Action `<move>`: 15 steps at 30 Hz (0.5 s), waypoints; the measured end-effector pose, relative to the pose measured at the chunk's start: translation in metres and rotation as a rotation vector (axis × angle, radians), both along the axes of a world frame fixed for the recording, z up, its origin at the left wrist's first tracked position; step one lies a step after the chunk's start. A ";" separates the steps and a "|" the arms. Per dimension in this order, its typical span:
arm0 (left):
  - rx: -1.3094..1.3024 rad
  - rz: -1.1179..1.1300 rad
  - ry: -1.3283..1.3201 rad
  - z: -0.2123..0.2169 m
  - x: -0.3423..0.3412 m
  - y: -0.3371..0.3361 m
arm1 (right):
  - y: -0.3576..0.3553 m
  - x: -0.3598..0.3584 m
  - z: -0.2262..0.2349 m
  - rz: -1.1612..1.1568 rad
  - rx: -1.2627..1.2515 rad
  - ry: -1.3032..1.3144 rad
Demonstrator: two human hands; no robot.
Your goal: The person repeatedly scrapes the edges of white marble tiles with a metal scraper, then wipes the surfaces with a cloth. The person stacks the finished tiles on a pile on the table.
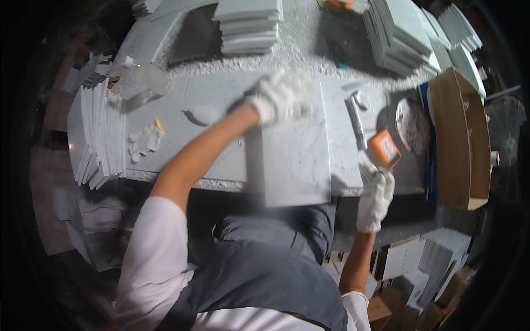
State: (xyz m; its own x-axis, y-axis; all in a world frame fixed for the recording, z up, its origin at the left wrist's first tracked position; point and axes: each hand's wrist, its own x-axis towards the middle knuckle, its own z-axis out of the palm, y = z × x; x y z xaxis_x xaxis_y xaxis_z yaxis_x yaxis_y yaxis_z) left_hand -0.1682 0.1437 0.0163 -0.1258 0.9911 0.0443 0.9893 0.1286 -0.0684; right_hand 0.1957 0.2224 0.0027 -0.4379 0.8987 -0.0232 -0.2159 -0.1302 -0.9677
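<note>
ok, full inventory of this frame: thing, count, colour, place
marble slab: 1, pale grey, centre of bench, near edge overhanging toward the person
workbench: 1, speckled grey, across the top half
tile stacks: several, white-grey; top centre, top right, standing on edge at left
orange tool: 1, right of slab
metal tool: 1, grey, above the orange tool
round disc: 1, mottled pink-white, right end of bench
cardboard box: 1, brown, far right
spare glove: 1, white, left on bench
left hand: white glove, on slab's far edge, blurred
right hand: white glove, at bench edge below the orange tool
</note>
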 end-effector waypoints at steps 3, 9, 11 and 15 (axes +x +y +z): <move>-0.107 0.145 -0.049 0.005 -0.023 0.030 | -0.044 0.087 -0.019 -0.135 -0.198 0.058; -0.338 -0.236 0.018 0.018 0.087 -0.010 | -0.091 0.103 -0.040 -0.088 -0.258 -0.096; -0.242 -0.334 -0.352 0.017 0.142 -0.058 | -0.096 0.079 -0.031 -0.097 -0.367 0.122; -0.123 -0.659 -0.696 0.019 0.213 -0.128 | -0.073 0.045 -0.006 -0.082 -0.293 -0.034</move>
